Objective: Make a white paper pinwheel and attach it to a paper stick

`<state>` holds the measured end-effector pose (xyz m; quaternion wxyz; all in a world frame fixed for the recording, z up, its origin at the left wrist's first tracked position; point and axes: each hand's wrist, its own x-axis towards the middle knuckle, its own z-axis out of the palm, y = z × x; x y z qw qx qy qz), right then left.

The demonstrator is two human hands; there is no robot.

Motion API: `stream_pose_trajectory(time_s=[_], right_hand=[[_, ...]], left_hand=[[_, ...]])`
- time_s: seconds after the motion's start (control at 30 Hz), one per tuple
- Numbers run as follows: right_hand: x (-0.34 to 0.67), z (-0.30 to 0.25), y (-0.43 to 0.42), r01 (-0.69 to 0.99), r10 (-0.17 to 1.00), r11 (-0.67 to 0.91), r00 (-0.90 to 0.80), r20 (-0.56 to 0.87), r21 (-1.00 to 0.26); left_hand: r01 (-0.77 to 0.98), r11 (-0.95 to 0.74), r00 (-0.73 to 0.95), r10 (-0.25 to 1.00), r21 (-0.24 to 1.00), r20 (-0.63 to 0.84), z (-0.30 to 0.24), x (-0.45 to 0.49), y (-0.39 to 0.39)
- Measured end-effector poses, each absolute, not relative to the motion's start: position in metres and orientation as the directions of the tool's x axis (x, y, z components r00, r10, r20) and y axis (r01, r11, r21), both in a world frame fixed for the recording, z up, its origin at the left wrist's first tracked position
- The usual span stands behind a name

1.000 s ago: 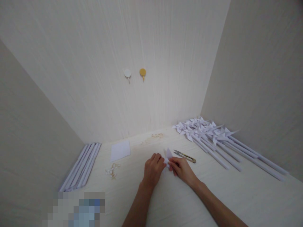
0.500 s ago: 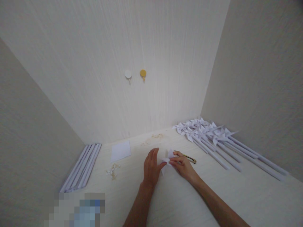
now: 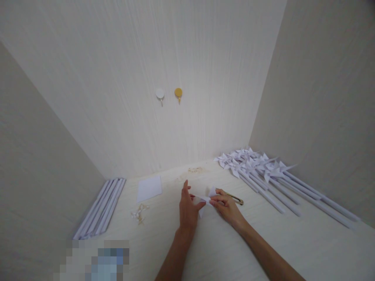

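Note:
A small white folded paper pinwheel [image 3: 204,200] sits between my hands, low over the table. My right hand [image 3: 227,207] pinches it from the right, thumb and fingers closed near its middle. On the other side, my left hand [image 3: 188,210] has its thumb against the paper and its upper fingers raised; a thin blade stretches toward these fingers. The grip of the left fingertips is partly hidden. Just beyond my right hand lies a utility knife [image 3: 236,199] with a gold-coloured handle, its near end covered by the hand.
Finished paper pinwheels on sticks [image 3: 263,171] are heaped at the right wall. White paper rods [image 3: 101,207] lie at left. A paper sheet [image 3: 149,188] and small pale pieces [image 3: 140,213] lie between. Two round hooks, white [image 3: 159,93] and yellow [image 3: 178,93], hang on the wall.
My left hand has turned slightly and its fingers have shifted, showing a thin paper blade stretching toward them. My right hand keeps its pinch. The view has tilted a little.

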<state>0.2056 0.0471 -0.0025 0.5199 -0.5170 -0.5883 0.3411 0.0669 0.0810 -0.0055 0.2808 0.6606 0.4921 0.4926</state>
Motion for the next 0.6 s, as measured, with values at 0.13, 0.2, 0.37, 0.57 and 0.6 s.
stream_pose_trajectory(time_s=[0.13, 0.2, 0.37, 0.57, 0.6], right_hand=[[0.205, -0.002, 0.046, 0.253, 0.964, 0.232, 0.072, 0.258, -0.939], [0.205, -0.002, 0.046, 0.260, 0.964, 0.231, 0.067, 0.256, -0.938], [0.206, 0.000, 0.045, 0.326, 0.961, 0.229, 0.075, 0.267, -0.917], [0.205, 0.001, 0.043, 0.301, 0.978, 0.173, 0.060, 0.199, -0.938], [0.205, 0.001, 0.043, 0.297, 0.978, 0.173, 0.057, 0.198, -0.939]], left_hand=[[0.231, -0.271, 0.080, 0.963, 0.935, 0.259, -0.003, 0.069, 0.080], [0.228, -0.252, 0.101, 0.967, 0.940, 0.235, -0.002, 0.069, 0.080], [0.416, -0.356, 0.114, 0.933, 0.837, 0.341, -0.001, 0.066, 0.081], [0.655, -0.650, 0.265, 0.675, 0.385, 0.689, 0.005, 0.060, 0.078], [0.660, -0.680, 0.295, 0.625, 0.319, 0.722, 0.006, 0.059, 0.078]])
